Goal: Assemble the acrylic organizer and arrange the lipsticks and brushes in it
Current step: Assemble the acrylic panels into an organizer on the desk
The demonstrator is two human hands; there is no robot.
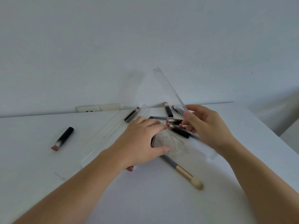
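Assembly stage, not yet complete. The right hand (208,126) pinches a clear acrylic panel (169,89) near its lower end and holds it tilted, its far end raised above the white table (40,167). The left hand (142,141) lies spread, palm down, pressing a small clear acrylic piece (171,143) onto the table. A larger flat acrylic sheet (105,136) lies to the left, partly under that hand.

Contents are loose. One lipstick (63,139) lies well apart on the left; another (131,115) rests on the flat sheet's far end; a cluster of lipsticks and a grey-handled brush (176,126) sits between the hands. A second makeup brush (181,171) lies nearer the camera.

Judgement: panels are being joined; nothing is yet arranged. The next move calls for aligning the held panel's edge with the pressed piece, and the cluster beneath may obstruct seating. Joint details cannot be made out through the clear material.
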